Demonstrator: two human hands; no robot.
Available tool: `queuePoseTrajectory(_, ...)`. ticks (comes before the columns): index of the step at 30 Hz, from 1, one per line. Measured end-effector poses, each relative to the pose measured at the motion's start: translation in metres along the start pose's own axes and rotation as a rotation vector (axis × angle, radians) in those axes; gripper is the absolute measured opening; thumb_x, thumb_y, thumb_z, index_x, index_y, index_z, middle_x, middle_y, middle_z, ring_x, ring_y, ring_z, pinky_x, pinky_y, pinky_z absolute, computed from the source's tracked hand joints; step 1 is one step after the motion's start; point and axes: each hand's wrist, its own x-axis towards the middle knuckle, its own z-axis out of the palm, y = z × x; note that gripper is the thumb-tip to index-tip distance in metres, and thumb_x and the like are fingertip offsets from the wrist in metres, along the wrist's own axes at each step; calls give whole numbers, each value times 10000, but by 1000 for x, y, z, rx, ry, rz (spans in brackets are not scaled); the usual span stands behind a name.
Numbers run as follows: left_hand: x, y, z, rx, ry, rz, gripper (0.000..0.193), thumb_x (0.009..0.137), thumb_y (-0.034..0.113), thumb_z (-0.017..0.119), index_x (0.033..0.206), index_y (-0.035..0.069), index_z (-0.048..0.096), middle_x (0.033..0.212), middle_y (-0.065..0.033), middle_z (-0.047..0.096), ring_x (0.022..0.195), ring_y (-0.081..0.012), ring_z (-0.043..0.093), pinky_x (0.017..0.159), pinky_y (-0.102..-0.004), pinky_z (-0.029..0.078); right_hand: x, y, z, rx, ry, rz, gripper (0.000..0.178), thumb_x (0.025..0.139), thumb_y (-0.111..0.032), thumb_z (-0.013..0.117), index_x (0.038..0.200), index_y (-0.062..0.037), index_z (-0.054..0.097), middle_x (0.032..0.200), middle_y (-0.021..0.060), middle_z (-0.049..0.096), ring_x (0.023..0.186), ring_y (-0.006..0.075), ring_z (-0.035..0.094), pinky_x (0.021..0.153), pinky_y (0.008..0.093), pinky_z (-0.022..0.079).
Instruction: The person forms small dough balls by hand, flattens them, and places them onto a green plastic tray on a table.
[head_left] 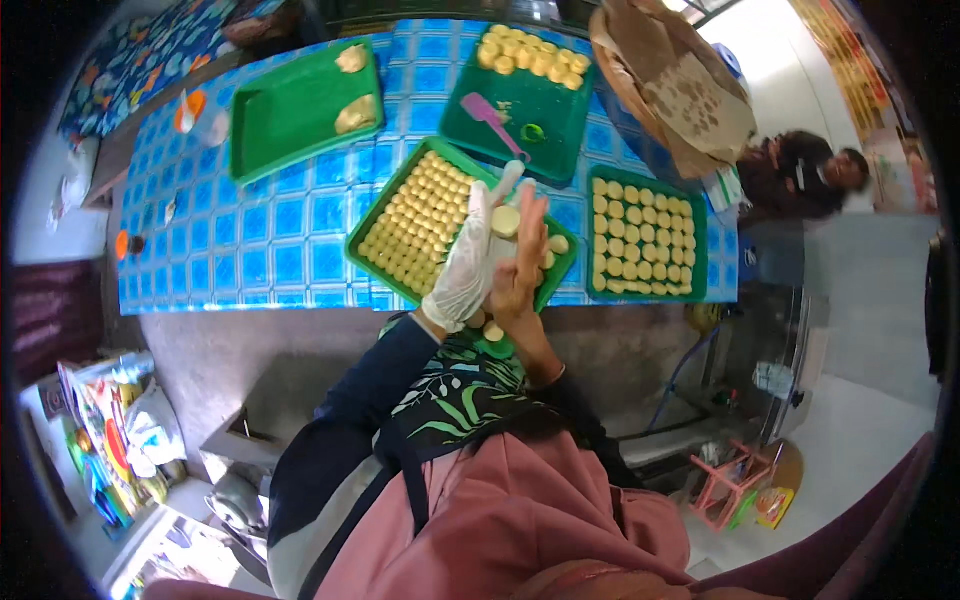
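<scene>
My left hand (460, 275), in a thin white glove, and my bare right hand (517, 285) face each other above a green tray (385, 275). Between them a round, flattened piece of pale yellow dough (506, 221) is held, its upper face showing. Both hands have long, nearly straight fingers pointing away from me, and the gloved fingertips are slightly blurred. Rows of small dough balls (420, 215) fill the left part of this tray. A few larger rounds (557, 244) lie at its right side, partly hidden by my right hand.
To the right, another green tray (700, 292) carries rows of dough rounds. A tray at the back (470, 130) bears dough balls, a pink spatula (488, 115) and a green ring (533, 132). Dough lumps (357, 114) sit in the left tray (237, 140). Brown paper covers a basket (690, 100); a person (805, 175) is beyond.
</scene>
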Motion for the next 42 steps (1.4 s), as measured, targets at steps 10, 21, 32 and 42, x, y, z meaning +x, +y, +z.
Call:
queuePoseTrajectory(10, 8, -18, -10, -270, -31, 30, 650, 1121, 376, 437, 1577, -59, 275, 1622, -221, 321, 1513, -317, 325, 1269, -424, 270, -19, 2, -39, -162, 21, 156, 569, 1054, -166, 578, 1552, 29, 384, 1352, 171, 669, 1301, 280, 511, 1111, 428, 371)
queuePoseTrajectory(21, -4, -10, -25, -234, -113, -130, 689, 998, 204, 604, 1539, -109, 315, 1594, -227, 387, 1452, -326, 435, 1245, -437, 334, 1, 22, -50, 112, 34, 388, 496, 847, 56, 741, 1334, -17, 675, 985, 57, 701, 883, 137, 650, 835, 312, 536)
queuePoseTrajectory(32, -3, -16, -32, -248, 37, 24, 623, 1070, 184, 498, 1610, -10, 257, 1677, -177, 254, 1560, -312, 235, 1228, -439, 326, -18, -13, -45, 81, 136, 508, 406, 911, 77, 563, 1300, 21, 663, 1168, 144, 717, 978, 273, 682, 944, 403, 526)
queuePoseTrajectory(42, -11, -28, -28, 66, 91, 64, 765, 1107, 559, 309, 1650, 40, 170, 1708, -138, 185, 1587, -235, 136, 1285, -338, 124, -28, -4, -9, 129, 71, 435, 508, 961, 5, 642, 1451, 63, 521, 1362, 201, 647, 1209, 244, 639, 1005, 359, 515)
